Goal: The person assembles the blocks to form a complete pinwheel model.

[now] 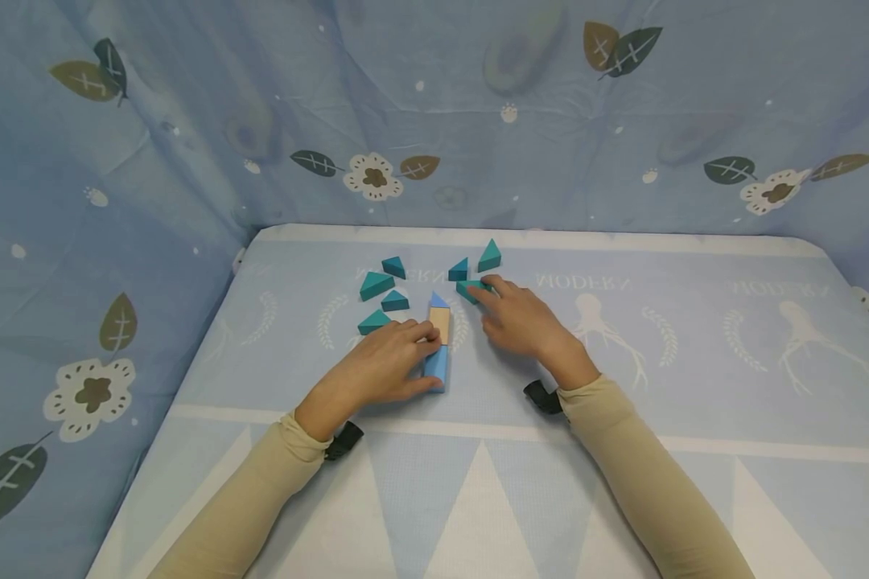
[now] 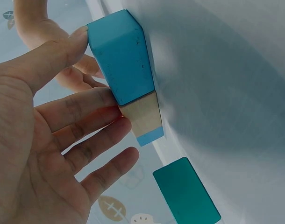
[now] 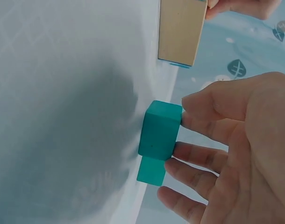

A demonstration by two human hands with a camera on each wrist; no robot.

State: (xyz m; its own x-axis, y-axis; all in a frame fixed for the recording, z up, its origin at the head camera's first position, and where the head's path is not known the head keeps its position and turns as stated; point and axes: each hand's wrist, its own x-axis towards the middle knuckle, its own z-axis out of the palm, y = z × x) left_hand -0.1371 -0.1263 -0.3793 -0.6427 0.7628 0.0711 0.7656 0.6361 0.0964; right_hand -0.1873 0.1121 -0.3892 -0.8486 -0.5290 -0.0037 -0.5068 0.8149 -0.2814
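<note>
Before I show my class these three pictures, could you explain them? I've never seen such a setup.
No machine is at work: the grips are a person's bare left hand and right hand. The wide picture comes from a camera worn on the head, looking forward and down. The two close ones come from cameras on the wrists, so they look tilted.

On the patterned table, a blue block, a wooden block and a small blue triangle lie in line. The left hand's thumb and fingertips touch the blue and wooden ones. The right hand seems to pinch a teal triangular block. Other triangular blocks lie nearby: four left of the line, two to its right.
</note>
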